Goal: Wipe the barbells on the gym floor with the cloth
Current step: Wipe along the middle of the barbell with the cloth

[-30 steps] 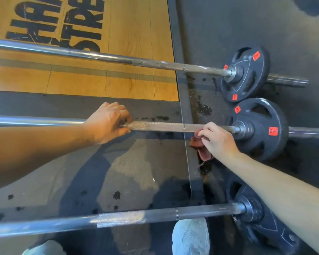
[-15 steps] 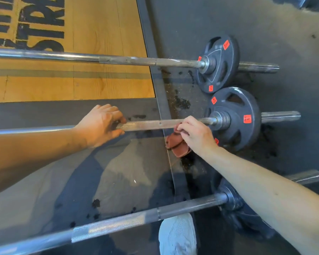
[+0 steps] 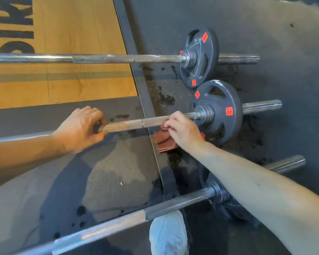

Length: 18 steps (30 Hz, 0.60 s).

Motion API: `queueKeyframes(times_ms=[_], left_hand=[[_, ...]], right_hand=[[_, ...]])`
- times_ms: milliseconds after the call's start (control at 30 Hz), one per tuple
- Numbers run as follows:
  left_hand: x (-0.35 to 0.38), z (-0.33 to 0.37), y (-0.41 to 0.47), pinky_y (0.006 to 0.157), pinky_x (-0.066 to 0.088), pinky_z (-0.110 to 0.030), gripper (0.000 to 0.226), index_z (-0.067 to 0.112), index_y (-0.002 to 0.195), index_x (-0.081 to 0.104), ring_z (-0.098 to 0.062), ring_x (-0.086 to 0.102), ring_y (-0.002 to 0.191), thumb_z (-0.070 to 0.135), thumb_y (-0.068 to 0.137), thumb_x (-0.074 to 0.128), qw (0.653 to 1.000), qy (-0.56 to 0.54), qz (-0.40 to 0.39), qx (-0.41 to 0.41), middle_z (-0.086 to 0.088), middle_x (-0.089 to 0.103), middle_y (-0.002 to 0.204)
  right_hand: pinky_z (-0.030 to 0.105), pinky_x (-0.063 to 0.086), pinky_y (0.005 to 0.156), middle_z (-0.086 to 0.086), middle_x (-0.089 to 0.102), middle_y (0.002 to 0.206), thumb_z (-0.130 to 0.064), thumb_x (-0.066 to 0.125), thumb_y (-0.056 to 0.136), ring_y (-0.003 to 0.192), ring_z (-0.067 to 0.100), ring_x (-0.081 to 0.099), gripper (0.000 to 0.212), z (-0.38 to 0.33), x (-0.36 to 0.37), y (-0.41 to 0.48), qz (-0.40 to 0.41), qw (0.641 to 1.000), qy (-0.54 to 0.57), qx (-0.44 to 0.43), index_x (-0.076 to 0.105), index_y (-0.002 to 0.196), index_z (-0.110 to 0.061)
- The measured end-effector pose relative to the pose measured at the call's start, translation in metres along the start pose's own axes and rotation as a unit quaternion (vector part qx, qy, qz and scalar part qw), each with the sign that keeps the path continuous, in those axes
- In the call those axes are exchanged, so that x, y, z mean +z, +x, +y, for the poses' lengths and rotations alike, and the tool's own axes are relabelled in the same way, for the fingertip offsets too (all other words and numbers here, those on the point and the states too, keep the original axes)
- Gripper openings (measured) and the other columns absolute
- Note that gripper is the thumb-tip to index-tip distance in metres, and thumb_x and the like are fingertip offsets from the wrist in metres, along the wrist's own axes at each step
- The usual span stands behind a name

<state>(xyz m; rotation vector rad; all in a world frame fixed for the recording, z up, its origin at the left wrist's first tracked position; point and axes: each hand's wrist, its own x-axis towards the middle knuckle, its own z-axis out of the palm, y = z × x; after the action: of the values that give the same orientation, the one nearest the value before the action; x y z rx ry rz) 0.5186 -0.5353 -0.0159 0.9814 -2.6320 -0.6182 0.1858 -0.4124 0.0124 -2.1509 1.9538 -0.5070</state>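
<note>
The middle barbell (image 3: 133,124) lies across the dark rubber floor (image 3: 265,24), its shaft running from 9 o'clock to its black plate (image 3: 226,100) at 3 o'clock. The left hand (image 3: 81,127) is closed around the knurled shaft, fingers curled over the top and thumb beneath it. At 3 o'clock from it, just short of the plate's collar, the right hand (image 3: 182,129) has its fingers curled, pinching the reddish cloth (image 3: 164,142) against the shaft. The rest of the cloth hangs bunched at 7 o'clock from this hand, below the bar.

The far barbell (image 3: 118,58) lies at 12 o'clock from the hands, partly over the wooden platform (image 3: 72,34). The near barbell (image 3: 173,201) lies at 6 o'clock, its plate mostly hidden by the right forearm. A pale shoe (image 3: 168,236) shows just below that bar.
</note>
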Motion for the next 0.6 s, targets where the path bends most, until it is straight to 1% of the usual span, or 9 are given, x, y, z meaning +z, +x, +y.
queueKeyframes(times_ms=[67, 133, 167, 233, 267, 333, 367, 500, 600], left_hand=[[0.0, 0.0, -0.001, 0.068, 0.043, -0.039, 0.036, 0.022, 0.091, 0.063, -0.019, 0.051, 0.074, 0.053, 0.076, 0.053, 1.0, -0.003, 0.001, -0.003, 0.013, 0.051, 0.08], [0.001, -0.001, -0.002, 0.069, 0.043, -0.038, 0.036, 0.022, 0.092, 0.063, -0.018, 0.049, 0.075, 0.054, 0.077, 0.053, 1.0, -0.004, 0.003, -0.001, 0.013, 0.051, 0.081], [0.0, -0.001, -0.002, 0.069, 0.042, -0.038, 0.036, 0.022, 0.092, 0.063, -0.017, 0.047, 0.075, 0.054, 0.077, 0.053, 1.0, -0.004, 0.003, 0.001, 0.013, 0.051, 0.081], [-0.001, -0.002, -0.001, 0.068, 0.042, -0.038, 0.036, 0.023, 0.091, 0.063, -0.015, 0.046, 0.074, 0.054, 0.076, 0.054, 1.0, -0.006, 0.001, 0.005, 0.013, 0.05, 0.08], [-0.001, -0.002, -0.001, 0.067, 0.042, -0.038, 0.035, 0.023, 0.09, 0.063, -0.016, 0.047, 0.073, 0.054, 0.076, 0.054, 1.0, -0.006, 0.0, 0.006, 0.014, 0.051, 0.079], [0.0, -0.002, -0.001, 0.067, 0.039, -0.036, 0.034, 0.023, 0.088, 0.063, -0.016, 0.048, 0.072, 0.054, 0.076, 0.055, 1.0, -0.007, 0.005, 0.007, 0.014, 0.051, 0.077], [0.0, -0.002, -0.001, 0.067, 0.038, -0.035, 0.034, 0.023, 0.088, 0.063, -0.016, 0.047, 0.072, 0.054, 0.076, 0.055, 1.0, -0.008, 0.006, 0.007, 0.014, 0.05, 0.077], [-0.001, -0.003, 0.0, 0.068, 0.038, -0.036, 0.032, 0.025, 0.087, 0.063, -0.015, 0.048, 0.073, 0.054, 0.075, 0.056, 1.0, -0.005, 0.008, 0.003, 0.015, 0.05, 0.077], [-0.004, -0.003, -0.001, 0.068, 0.038, -0.035, 0.034, 0.023, 0.091, 0.066, -0.019, 0.053, 0.075, 0.052, 0.077, 0.056, 1.0, 0.01, -0.001, 0.009, 0.012, 0.056, 0.079]], right_hand=[[0.038, 0.057, 0.075, -0.004, 0.058, 0.097, -0.006, 0.064, 0.094, 0.083, 0.016, 0.065, 0.011, 0.019, -0.021, -0.01, 0.016, 0.996, 0.013, 0.09, 0.072, 0.097, -0.014], [0.012, 0.052, 0.077, -0.013, 0.057, 0.09, -0.013, 0.06, 0.101, 0.075, 0.002, 0.062, 0.012, 0.033, -0.033, -0.013, 0.041, 0.977, 0.011, 0.21, 0.071, 0.106, -0.017], [0.009, 0.05, 0.083, -0.015, 0.058, 0.091, -0.014, 0.06, 0.102, 0.078, 0.001, 0.06, 0.015, 0.034, -0.037, -0.013, 0.059, 0.968, -0.007, 0.244, 0.071, 0.111, -0.017], [0.028, 0.056, 0.095, -0.009, 0.064, 0.103, -0.015, 0.059, 0.102, 0.09, 0.004, 0.059, 0.019, 0.028, -0.034, -0.012, 0.086, 0.956, -0.015, 0.279, 0.072, 0.117, -0.016], [0.04, 0.059, 0.089, -0.006, 0.068, 0.102, -0.016, 0.055, 0.103, 0.086, 0.009, 0.064, 0.02, 0.019, -0.029, -0.011, 0.083, 0.954, 0.006, 0.288, 0.07, 0.117, -0.015], [0.052, 0.06, 0.061, -0.01, 0.072, 0.088, -0.015, 0.048, 0.105, 0.064, 0.016, 0.069, 0.02, -0.005, -0.01, -0.009, 0.073, 0.96, 0.061, 0.264, 0.065, 0.115, -0.012], [0.051, 0.059, 0.057, -0.017, 0.069, 0.092, -0.013, 0.049, 0.104, 0.062, 0.015, 0.069, 0.02, -0.024, 0.003, -0.006, 0.081, 0.964, 0.094, 0.235, 0.066, 0.113, -0.011], [0.024, 0.049, 0.087, -0.003, 0.06, 0.109, -0.003, 0.06, 0.097, 0.091, 0.012, 0.06, 0.02, -0.069, 0.026, 0.011, 0.045, 0.983, 0.136, 0.112, 0.077, 0.108, -0.007], [0.026, 0.049, 0.094, 0.0, 0.067, 0.109, -0.003, 0.063, 0.094, 0.098, 0.014, 0.062, 0.022, -0.034, 0.0, 0.014, 0.05, 0.99, 0.081, 0.101, 0.079, 0.105, -0.011]])
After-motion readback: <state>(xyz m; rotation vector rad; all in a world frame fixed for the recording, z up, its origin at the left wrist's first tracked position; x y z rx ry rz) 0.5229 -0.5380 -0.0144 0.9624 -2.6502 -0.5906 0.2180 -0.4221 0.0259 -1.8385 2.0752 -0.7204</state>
